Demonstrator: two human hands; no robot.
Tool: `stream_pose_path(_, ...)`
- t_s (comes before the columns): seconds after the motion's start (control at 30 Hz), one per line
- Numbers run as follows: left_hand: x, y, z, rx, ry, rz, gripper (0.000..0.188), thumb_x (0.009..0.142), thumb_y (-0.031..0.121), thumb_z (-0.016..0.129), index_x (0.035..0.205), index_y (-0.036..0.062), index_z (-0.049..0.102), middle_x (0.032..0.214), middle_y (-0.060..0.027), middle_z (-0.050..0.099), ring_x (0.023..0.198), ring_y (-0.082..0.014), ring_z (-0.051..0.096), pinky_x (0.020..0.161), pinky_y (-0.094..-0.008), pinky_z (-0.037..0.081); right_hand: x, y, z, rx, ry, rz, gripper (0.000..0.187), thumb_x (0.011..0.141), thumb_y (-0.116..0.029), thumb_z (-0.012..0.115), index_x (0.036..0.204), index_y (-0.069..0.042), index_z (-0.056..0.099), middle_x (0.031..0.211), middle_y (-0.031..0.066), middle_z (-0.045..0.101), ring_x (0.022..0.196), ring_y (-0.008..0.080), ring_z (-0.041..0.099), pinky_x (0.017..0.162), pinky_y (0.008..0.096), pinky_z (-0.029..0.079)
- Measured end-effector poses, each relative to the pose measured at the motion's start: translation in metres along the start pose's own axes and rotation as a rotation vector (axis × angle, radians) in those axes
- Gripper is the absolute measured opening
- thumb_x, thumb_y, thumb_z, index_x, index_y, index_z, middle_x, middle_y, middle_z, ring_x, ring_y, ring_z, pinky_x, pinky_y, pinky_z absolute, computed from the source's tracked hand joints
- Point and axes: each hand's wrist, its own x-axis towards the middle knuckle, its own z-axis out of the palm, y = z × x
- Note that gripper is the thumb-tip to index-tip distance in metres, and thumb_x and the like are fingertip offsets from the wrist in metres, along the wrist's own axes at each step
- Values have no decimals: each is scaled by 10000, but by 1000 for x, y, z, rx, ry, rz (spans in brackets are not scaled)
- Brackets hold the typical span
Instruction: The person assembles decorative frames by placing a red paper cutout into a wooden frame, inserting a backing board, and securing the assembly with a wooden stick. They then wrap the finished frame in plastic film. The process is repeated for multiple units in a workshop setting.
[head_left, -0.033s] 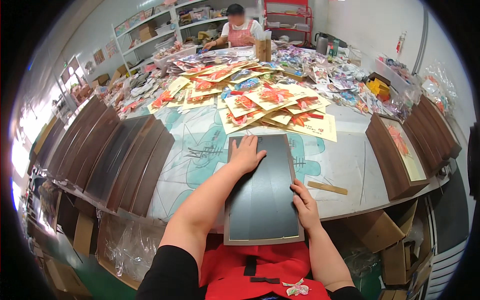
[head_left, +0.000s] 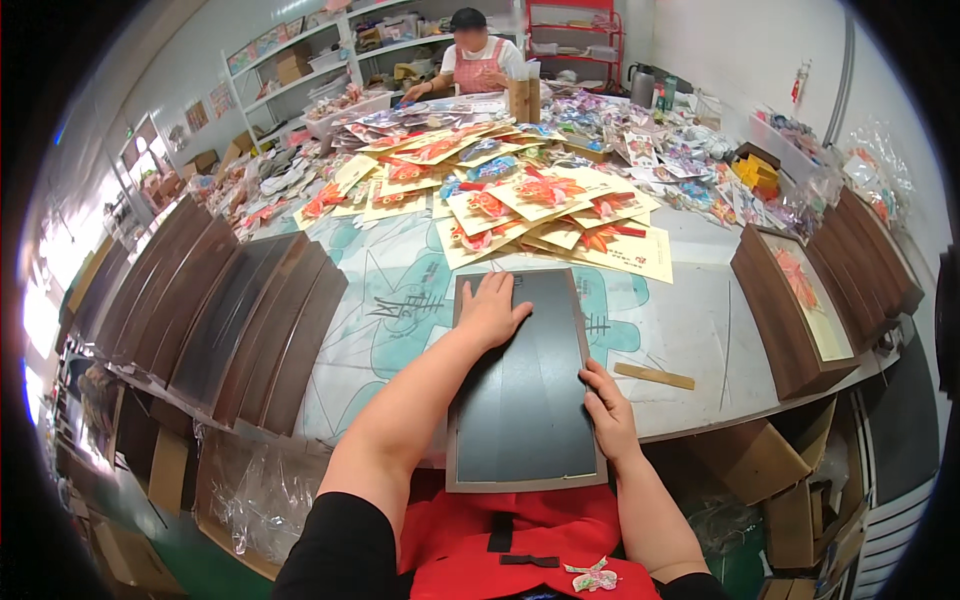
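Observation:
A picture frame (head_left: 525,400) with a brown border and a smooth dark grey back panel lies in front of me, its near edge reaching past the table edge to my red apron. My left hand (head_left: 490,310) rests flat on the upper part of the panel, fingers stretched toward the far edge and thumb spread. Along the frame's right side my right hand (head_left: 608,405) grips the border, thumb on top; the fingertips under or behind the edge are partly hidden. A short flat wooden strip (head_left: 655,376) lies on the table just right of that hand.
Brown frames (head_left: 225,320) stand in a row at the left; more frames (head_left: 800,310) stand at the right, one showing a red picture. Cream cards (head_left: 540,205) with red designs pile up beyond. Opposite sits a person (head_left: 480,65). Cardboard boxes (head_left: 750,460) are below the table edge.

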Motion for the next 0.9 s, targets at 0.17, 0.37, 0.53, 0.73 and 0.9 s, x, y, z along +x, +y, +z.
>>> stream_pose_path(0.17, -6, 9, 4, 55, -6, 39, 676, 914, 504, 491, 1388, 33, 393, 1418, -141, 389, 1361, -282, 309, 1106, -556, 211, 0, -1, -1, 19, 34, -5, 333, 893, -42, 507, 1214, 18, 570, 1411, 168, 445, 1310, 262, 415, 1072, 332, 325)
stream_pose_path(0.37, -11, 5, 16, 51, 38, 121, 638, 932, 449, 462, 1394, 17, 376, 1473, -177, 320, 1393, -321, 246, 1119, -551, 172, -2, 0, 0, 34, 44, -15, 305, 880, -17, 520, 1174, 23, 591, 1391, 154, 472, 1290, 250, 440, 1046, 326, 358)
stream_pose_path(0.53, -72, 44, 1, 124, -195, 272, 698, 946, 504, 395, 1441, 22, 299, 1525, -171, 238, 1426, -337, 170, 1128, -544, 141, 1, -5, -24, -157, 97, -31, 285, 841, -18, 570, 1121, 15, 611, 1278, 142, 560, 1207, 293, 495, 985, 363, 407)
stream_pose_path(0.73, -108, 49, -6, 83, -182, 352, 720, 941, 514, 412, 1453, 27, 278, 1531, -146, 239, 1423, -318, 192, 1139, -508, 152, 20, -1, -95, -1013, 172, -52, 251, 761, -71, 672, 1005, -25, 632, 1048, 137, 603, 1049, 351, 505, 929, 415, 396)
stream_pose_path(0.9, -109, 52, -1, 61, -123, 296, 748, 934, 527, 404, 1444, -7, 280, 1526, -180, 232, 1422, -317, 194, 1150, -477, 150, 30, 4, -117, -1084, 30, 74, 206, 793, -81, 652, 989, -34, 612, 913, 128, 613, 923, 325, 558, 831, 419, 445)
